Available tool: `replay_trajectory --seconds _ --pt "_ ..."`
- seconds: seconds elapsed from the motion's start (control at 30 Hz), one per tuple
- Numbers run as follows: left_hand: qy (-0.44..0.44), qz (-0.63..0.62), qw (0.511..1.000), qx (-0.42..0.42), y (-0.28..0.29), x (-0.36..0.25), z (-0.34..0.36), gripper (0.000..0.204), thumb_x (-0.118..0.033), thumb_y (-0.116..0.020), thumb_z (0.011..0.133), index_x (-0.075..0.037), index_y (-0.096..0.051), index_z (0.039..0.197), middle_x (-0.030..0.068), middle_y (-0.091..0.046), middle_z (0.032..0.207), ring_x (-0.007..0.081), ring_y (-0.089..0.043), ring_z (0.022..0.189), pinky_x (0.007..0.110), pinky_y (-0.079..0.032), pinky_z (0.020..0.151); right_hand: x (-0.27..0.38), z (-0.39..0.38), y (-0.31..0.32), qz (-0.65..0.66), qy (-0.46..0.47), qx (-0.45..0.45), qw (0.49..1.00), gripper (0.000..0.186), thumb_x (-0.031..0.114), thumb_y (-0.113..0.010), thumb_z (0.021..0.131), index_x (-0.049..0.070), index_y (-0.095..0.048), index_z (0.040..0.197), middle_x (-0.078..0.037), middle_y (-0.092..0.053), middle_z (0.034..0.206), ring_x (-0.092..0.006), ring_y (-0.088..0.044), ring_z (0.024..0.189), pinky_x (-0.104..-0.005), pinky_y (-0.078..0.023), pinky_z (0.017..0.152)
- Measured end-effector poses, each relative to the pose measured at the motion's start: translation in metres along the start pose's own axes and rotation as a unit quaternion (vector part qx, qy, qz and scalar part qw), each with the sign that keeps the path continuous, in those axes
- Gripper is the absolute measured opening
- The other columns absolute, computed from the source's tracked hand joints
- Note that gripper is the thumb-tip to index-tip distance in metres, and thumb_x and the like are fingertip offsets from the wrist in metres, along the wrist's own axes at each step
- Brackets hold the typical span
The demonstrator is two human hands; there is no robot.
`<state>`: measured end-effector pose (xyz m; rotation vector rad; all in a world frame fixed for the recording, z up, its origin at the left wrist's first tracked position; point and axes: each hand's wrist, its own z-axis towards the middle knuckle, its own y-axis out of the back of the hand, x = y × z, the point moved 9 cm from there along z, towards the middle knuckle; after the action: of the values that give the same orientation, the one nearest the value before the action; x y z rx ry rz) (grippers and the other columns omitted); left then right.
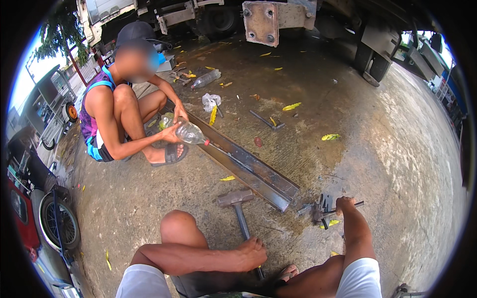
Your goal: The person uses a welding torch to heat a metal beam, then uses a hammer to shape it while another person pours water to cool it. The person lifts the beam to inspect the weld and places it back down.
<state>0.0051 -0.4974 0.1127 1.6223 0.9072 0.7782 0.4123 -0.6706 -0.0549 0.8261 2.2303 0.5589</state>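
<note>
My left hand (252, 254) is closed around the handle of a sledgehammer (235, 198), whose rusty head points away from me. To the right, my right hand (347, 202) is closed on a dark metal rod (358, 204), held low over the concrete. Small dark metal pieces (318, 212) lie around the rod's left end; their kind I cannot make out. Between me and a crouching person lies a long steel channel (285, 201), wet along its trough. That person's two hands (171, 131) tilt a clear plastic bottle (190, 132), its red-tipped mouth over the channel.
A crouching person (107, 107) in a dark cap is at the left. Behind the channel lie another plastic bottle (206, 78), a crumpled plastic bag (211, 102) and an L-shaped metal rod (267, 120). A truck's rusty plate (261, 23) overhangs the wet concrete; a motorcycle wheel (59, 223) stands left.
</note>
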Motion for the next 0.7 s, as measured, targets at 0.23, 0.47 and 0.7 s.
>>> replay_trajectory --seconds 0.23,0.47,0.7 --pt "-0.004 0.005 0.999 -0.031 0.005 -0.001 0.002 0.017 -0.025 -0.066 0.073 -0.008 -0.068 0.073 0.0069 -0.061 0.078 0.0233 -0.059 0.082 0.036 -0.042 0.071 -0.006 0.014 -0.009 0.006 0.0 -0.011 1.0 0.058 0.028 -0.086 0.068 0.018 -0.07 0.123 -0.007 -0.067 0.128 -0.0279 -0.063 0.119 -0.0526 -0.05 0.09" --pt "0.0 -0.003 1.0 -0.008 0.0 -0.001 0.005 0.015 -0.023 -0.065 0.073 -0.011 -0.073 0.072 0.0046 -0.064 0.073 0.0237 -0.059 0.083 0.037 -0.04 0.068 -0.006 0.017 -0.011 0.017 0.005 -0.021 1.0 0.057 0.031 -0.087 0.067 0.016 -0.071 0.12 -0.008 -0.067 0.128 -0.029 -0.063 0.119 -0.0517 -0.05 0.092" --pt "-0.003 0.007 1.0 -0.022 0.002 0.0 0.005 0.016 -0.025 -0.064 0.071 -0.01 -0.071 0.072 0.0048 -0.062 0.074 0.0223 -0.057 0.08 0.036 -0.04 0.068 -0.011 0.017 -0.013 0.017 -0.001 -0.01 1.0 0.058 0.032 -0.088 0.067 0.016 -0.071 0.121 -0.008 -0.066 0.129 -0.029 -0.062 0.121 -0.0521 -0.05 0.093"
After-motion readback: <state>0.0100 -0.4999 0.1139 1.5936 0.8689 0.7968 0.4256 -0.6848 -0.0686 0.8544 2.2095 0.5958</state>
